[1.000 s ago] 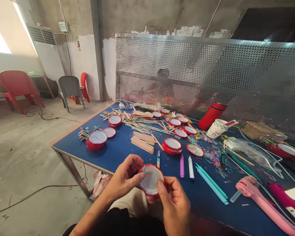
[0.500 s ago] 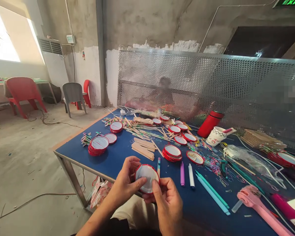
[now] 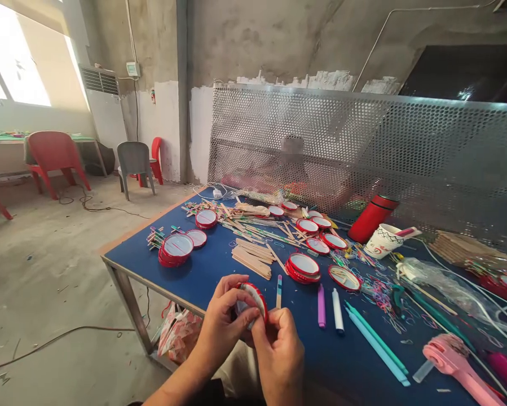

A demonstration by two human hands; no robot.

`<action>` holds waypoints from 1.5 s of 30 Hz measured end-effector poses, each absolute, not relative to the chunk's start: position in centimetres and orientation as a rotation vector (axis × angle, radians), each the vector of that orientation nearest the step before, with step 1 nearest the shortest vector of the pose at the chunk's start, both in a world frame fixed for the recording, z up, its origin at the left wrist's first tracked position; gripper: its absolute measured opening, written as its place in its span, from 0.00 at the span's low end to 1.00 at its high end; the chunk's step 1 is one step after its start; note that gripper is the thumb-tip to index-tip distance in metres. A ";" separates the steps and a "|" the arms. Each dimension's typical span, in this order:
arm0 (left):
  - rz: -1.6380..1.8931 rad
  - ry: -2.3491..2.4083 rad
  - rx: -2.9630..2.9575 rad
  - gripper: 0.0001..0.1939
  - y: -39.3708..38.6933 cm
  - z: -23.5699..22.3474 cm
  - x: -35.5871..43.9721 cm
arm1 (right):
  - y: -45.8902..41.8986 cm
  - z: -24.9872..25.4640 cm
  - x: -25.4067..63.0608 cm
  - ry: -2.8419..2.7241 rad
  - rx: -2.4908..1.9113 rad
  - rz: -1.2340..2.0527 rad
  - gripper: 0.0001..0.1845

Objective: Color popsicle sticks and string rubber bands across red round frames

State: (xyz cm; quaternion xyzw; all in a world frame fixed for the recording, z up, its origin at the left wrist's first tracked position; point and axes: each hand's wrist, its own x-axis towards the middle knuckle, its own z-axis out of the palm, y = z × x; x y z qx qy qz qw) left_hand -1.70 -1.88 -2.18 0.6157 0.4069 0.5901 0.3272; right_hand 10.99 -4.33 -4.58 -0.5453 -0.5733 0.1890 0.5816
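Observation:
Both my hands are close together above the front edge of the blue tabletop [image 3: 219, 265]. My left hand [image 3: 223, 322] and my right hand [image 3: 279, 356] grip a red-rimmed round disc [image 3: 254, 299] with a pale, translucent face. The disc is tilted almost edge-on, and my fingers hide much of it. Just beyond my hands stands a striped wooden stick [image 3: 279, 290]. Further up the table lie a pile of flat wooden craft sticks [image 3: 251, 263] and a stack of similar red-rimmed discs [image 3: 303, 268].
More disc stacks [image 3: 176, 248] and loose sticks cover the table's far half. To the right lie a purple marker [image 3: 321, 305], teal pens [image 3: 375, 344], tangled coloured bands [image 3: 380, 294] and a pink tool [image 3: 452, 363]. A perforated metal screen [image 3: 321, 141] backs the table.
The disc has turned from facing me to nearly edge-on between my fingers. My hands have closed in around it. The view has swung slightly, shifting the table rightward in the picture.

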 end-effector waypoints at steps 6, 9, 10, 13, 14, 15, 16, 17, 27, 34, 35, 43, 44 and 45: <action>1.516 1.079 1.622 0.04 -2.1 -2.0 -1.8 | -4.3 -4.7 10.9 -1.365 -1.292 0.407 0.13; 1.475 1.072 1.621 0.06 -2.2 -1.9 -2.0 | -4.3 -4.6 10.9 -1.365 -1.313 0.400 0.13; 1.464 1.064 1.619 0.07 -2.2 -1.8 -2.1 | -4.3 -4.5 10.9 -1.364 -1.317 0.400 0.13; 1.436 1.034 1.621 0.08 -2.3 -1.7 -2.3 | -4.3 -4.0 10.7 -1.377 -1.330 0.371 0.14; 1.433 1.025 1.616 0.08 -2.3 -1.7 -2.4 | -4.2 -3.9 10.6 -1.383 -1.332 0.342 0.15; 1.432 1.018 1.607 0.08 -2.3 -1.7 -2.5 | -4.2 -3.7 10.5 -1.391 -1.335 0.307 0.16; 1.433 1.012 1.597 0.08 -2.3 -1.6 -2.6 | -4.1 -3.5 10.4 -1.398 -1.337 0.271 0.18; 1.435 1.006 1.587 0.08 -2.3 -1.6 -2.6 | -4.1 -3.4 10.3 -1.399 -1.337 0.237 0.19; 1.438 1.115 1.589 0.07 -2.1 -1.0 -1.7 | -4.1 -3.5 10.0 -1.459 -1.285 0.074 0.20; 1.462 1.036 1.546 0.07 -2.2 -1.4 -2.3 | -4.1 -3.7 10.1 -1.545 -1.263 -0.038 0.18; 1.457 1.028 1.534 0.07 -2.2 -1.5 -2.3 | -4.1 -4.0 10.0 -1.543 -1.266 -0.044 0.18; 1.460 0.991 1.465 0.10 -2.4 -1.4 -2.6 | -3.9 -6.3 9.1 -1.443 -1.310 -0.006 0.17; 1.459 0.990 1.465 0.10 -2.4 -1.4 -2.6 | -3.9 -6.4 9.1 -1.439 -1.310 0.002 0.17; 1.456 0.990 1.469 0.10 -2.4 -1.4 -2.6 | -3.9 -6.4 9.1 -1.437 -1.311 0.006 0.17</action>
